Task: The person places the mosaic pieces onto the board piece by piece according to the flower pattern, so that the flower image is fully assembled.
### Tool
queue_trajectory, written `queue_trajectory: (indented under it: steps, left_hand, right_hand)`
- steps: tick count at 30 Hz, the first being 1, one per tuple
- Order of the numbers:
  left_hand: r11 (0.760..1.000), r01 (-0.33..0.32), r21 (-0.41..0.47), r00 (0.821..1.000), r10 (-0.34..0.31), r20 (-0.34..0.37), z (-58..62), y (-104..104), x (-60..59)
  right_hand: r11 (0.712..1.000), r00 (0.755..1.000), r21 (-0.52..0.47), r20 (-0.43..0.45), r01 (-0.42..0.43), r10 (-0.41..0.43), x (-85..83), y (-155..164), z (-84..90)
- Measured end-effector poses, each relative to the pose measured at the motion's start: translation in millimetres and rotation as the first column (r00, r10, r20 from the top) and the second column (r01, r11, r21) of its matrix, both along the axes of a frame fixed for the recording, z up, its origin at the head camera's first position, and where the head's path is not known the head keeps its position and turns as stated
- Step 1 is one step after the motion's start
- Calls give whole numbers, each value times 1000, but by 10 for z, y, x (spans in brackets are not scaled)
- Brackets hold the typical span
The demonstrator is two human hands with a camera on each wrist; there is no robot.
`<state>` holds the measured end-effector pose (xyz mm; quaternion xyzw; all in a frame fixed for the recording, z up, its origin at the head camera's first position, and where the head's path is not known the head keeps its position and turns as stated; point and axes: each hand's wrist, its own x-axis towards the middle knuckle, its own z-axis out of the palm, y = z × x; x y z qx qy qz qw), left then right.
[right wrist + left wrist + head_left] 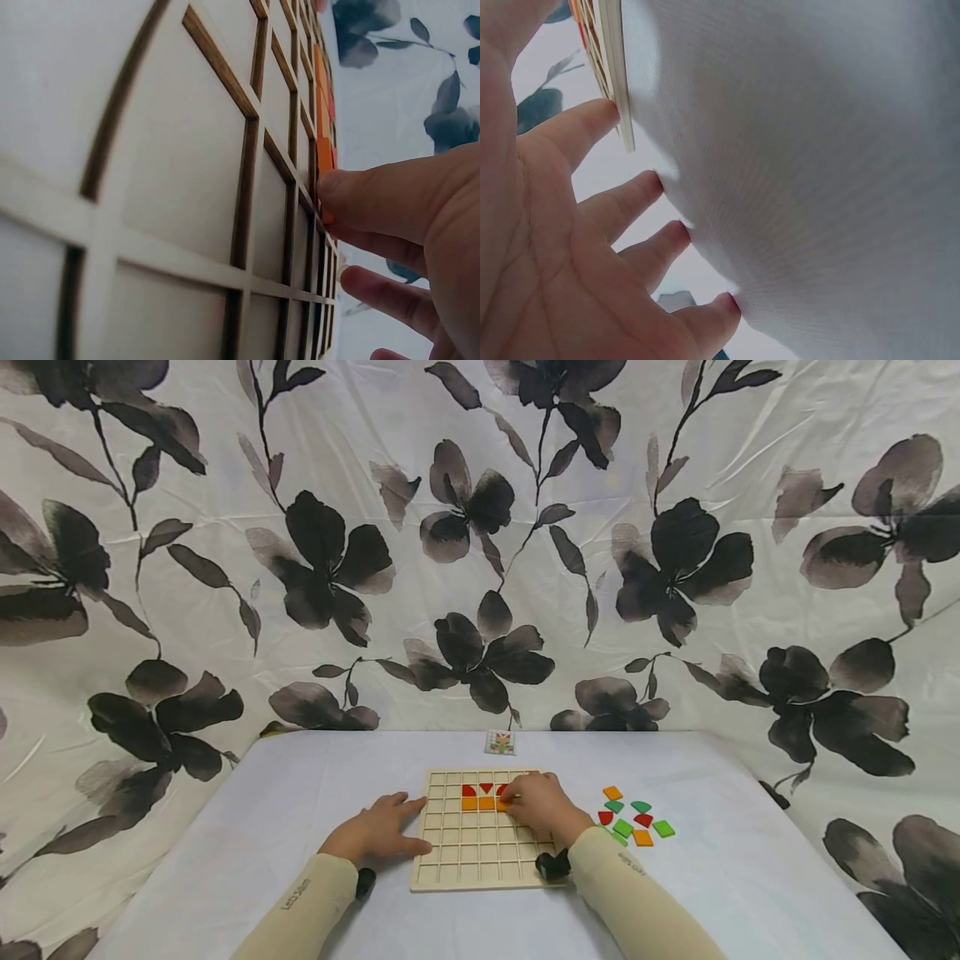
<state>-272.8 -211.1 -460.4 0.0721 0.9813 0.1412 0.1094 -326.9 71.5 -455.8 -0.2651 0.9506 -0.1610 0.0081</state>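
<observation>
A light wooden grid board (462, 870) lies on the table, its cells divided by thin raised strips. My left hand (378, 830) rests at the board's left edge with fingers spread; in the left wrist view the index fingertip touches that edge, and the other fingertips are down on the white cloth. Over the board's upper right part, my right hand (547, 807) pinches an orange square tile (325, 157) at the right end of an orange row. Two orange squares (477, 804) sit left of it. Above that row are a red triangle (486, 788) and red rounded tiles (469, 791), one partly hidden by my fingers.
Right of the board lie several loose tiles: orange squares (642, 837), green squares (663, 828), green leaf-shaped pieces (641, 807) and red pieces (642, 819). A small pattern card (500, 742) is near the table's far edge. Behind hangs a flowered curtain (577, 635).
</observation>
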Motion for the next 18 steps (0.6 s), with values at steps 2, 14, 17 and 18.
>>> queue_trajectory:
  steps: [2, 14, 17, 18]
  left_hand:
    - [1000, -2, 0, 1000, 2, 0, -2, 0, 0]
    - [1000, 11, -5, 1000, -12, -11, 22, 16, 12]
    - [1000, 8, -4, 1000, -8, -8, 25, 17, 17]
    - [1000, 5, -3, 1000, -5, -6, 26, 17, 19]
  right_hand:
    - [1000, 1000, -4, 9, 10, -10, 6, -12, 9]
    - [999, 998, -26, -38, 48, -49, -20, -56, 5]
    - [999, 997, -23, -59, 42, -43, -33, -55, -19]
    - [999, 997, -18, -64, 38, -39, -36, -53, -22]
